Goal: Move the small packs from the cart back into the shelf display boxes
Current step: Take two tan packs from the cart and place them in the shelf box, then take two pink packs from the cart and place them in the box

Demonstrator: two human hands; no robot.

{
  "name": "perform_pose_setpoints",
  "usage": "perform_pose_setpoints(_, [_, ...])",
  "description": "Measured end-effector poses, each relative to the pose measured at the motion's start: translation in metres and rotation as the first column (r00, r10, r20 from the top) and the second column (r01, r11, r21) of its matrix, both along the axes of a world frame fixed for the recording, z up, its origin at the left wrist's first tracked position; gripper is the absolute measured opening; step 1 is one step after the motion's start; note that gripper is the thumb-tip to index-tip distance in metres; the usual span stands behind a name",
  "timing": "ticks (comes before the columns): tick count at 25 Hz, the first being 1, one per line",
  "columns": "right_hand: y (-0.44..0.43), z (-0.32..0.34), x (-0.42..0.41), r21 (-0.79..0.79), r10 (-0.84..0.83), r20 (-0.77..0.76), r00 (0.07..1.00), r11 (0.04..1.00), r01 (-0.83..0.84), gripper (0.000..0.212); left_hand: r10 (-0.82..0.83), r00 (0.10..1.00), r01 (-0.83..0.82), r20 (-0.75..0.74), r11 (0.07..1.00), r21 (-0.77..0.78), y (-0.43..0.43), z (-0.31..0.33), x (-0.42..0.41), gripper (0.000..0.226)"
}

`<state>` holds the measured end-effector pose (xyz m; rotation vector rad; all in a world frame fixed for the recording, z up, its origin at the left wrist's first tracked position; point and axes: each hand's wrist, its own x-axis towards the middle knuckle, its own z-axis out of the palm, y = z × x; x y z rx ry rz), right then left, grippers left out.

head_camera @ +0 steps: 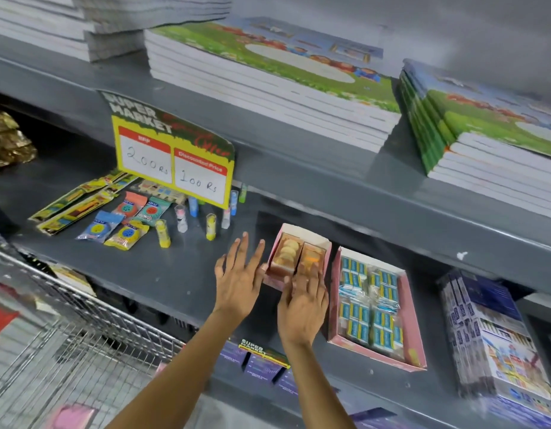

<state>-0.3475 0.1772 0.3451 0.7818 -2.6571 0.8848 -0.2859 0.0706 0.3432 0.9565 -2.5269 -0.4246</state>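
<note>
Your spread left hand point(238, 281) steadied the small display box point(299, 255); your right hand point(303, 300), fingers flat, pressed 1 pack point(312, 258) down squarely.

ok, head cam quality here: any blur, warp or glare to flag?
Head view: centre is fairly sharp, both the left hand and right hand at the small pink box; edges smear, notably the cart and the top-left book stacks; wide-angle bends the shelf edge; lighting flat, no hard glare, dim under the shelf.
</note>
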Motion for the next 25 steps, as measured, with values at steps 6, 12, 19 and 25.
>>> perform_pose_setpoints(6, [-0.052, 0.003, 0.066, 0.028, 0.331, -0.023, 0.943, 0.943, -0.33, 0.051, 0.351, 0.929, -0.34, -0.114, 0.934, 0.106, -0.051, -0.01, 0.106, 0.048])
perform_pose_setpoints(12, [-0.104, -0.031, 0.189, 0.018, 0.714, 0.037, 0.7, 0.699, -0.714, 0.045, 0.706, 0.706, -0.702, 0.062, 0.684, 0.198, -0.076, -0.061, 0.269, 0.044])
perform_pose_setpoints(19, [-0.123, -0.181, 0.263, 0.225, 0.471, 0.495, 0.731, 0.743, -0.631, 0.05, 0.8, 0.493, -0.856, 0.343, 0.375, 0.355, -0.066, -0.197, 0.349, 0.052])
perform_pose_setpoints(25, [-0.126, -0.299, 0.245, 0.525, 0.191, 0.541, 0.819, 0.684, -0.506, 0.052, 0.71, 0.471, -0.848, 0.523, 0.199, 0.492, -0.065, -0.311, 0.33, 0.059])
